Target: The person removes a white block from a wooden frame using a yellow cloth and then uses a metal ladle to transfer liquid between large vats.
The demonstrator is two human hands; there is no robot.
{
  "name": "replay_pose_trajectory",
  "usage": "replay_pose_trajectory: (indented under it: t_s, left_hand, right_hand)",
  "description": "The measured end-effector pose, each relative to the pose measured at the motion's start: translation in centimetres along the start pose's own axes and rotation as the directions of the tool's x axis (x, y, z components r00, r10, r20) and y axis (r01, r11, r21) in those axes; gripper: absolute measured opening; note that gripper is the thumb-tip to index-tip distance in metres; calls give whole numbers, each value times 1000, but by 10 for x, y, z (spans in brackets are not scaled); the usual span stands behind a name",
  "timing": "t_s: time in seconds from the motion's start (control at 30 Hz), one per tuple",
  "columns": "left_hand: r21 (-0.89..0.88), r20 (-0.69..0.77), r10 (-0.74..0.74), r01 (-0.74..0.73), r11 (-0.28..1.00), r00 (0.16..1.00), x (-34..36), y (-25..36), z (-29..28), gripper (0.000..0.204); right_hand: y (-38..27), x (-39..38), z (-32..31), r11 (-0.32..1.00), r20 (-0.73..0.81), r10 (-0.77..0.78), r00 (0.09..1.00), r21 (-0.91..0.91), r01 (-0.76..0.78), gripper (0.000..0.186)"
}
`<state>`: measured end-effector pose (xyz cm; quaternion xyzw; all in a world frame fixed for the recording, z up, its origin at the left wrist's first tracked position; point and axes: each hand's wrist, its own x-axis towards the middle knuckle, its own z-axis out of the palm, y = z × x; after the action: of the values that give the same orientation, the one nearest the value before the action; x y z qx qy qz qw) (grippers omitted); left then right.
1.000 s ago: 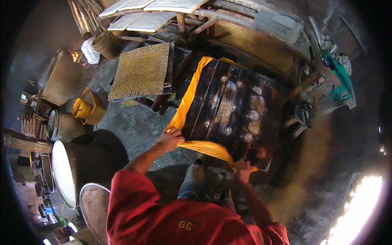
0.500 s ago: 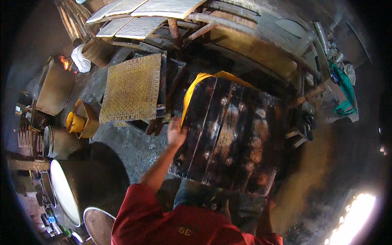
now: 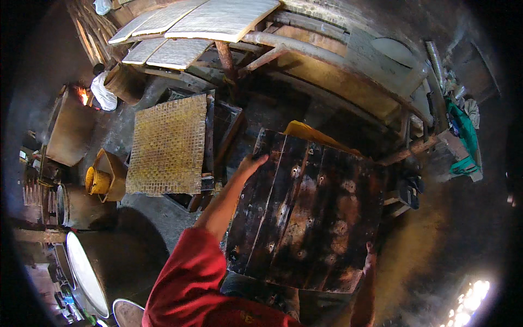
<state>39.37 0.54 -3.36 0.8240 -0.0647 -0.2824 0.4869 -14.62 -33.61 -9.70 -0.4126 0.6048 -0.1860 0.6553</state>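
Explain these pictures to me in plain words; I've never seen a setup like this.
There is no machine here: a person in a red shirt works with bare hands. Every picture comes from a wide fisheye camera on that person's head, looking down, so straight edges bend. The left hand grips the left edge of a dark plank board marked with pale patches; the right hand, in shadow, holds its right edge near the closer corner. Yellow cloth shows along its far edge. To the left lies a woven panel.
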Motion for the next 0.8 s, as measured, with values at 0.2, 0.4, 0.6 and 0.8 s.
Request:
replay_pose_trajectory:
  t_s: [0.2,0.4,0.6,0.8]
  left_hand:
    - [-165,73,-165,175,970,984,-185,-108,-3,56]
    - [-489,308,-365,475,732,879,-248,-92,-15,38]
    - [-381,371,-440,566,731,818,-255,-77,-17,51]
    - [-279,345,-493,588,759,799,-271,-38,-31,56]
  right_hand:
    - [-18,11,13,997,89,-75,993,-24,78,57]
    - [-26,5,34,988,208,-77,975,-113,102,57]
    - [-18,-7,80,969,293,-79,953,-202,143,57]
    - [-23,-23,138,939,331,-136,934,-256,227,57]
